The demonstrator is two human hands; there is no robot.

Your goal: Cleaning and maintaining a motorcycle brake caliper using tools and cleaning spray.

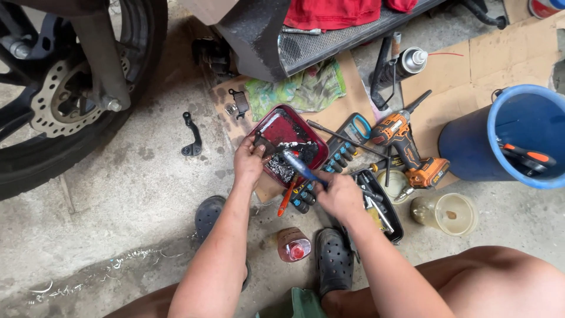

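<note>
Scrubbing goes on over the red tray, which we keep low on the cardboard so the dark grime stays inside it rather than on the concrete floor. Our left hand is clenched on a small dark part, held tilted above the tray's near edge so its face is open to the brush. Our right hand grips the blue-handled brush, bristle end angled down toward that part.

Just beside the tray lie a bit set and an open case of tools, within easy reach. An orange cordless drill rests a little farther right, near a blue bucket. A brake pad and a black bracket lie apart toward the motorcycle wheel.
</note>
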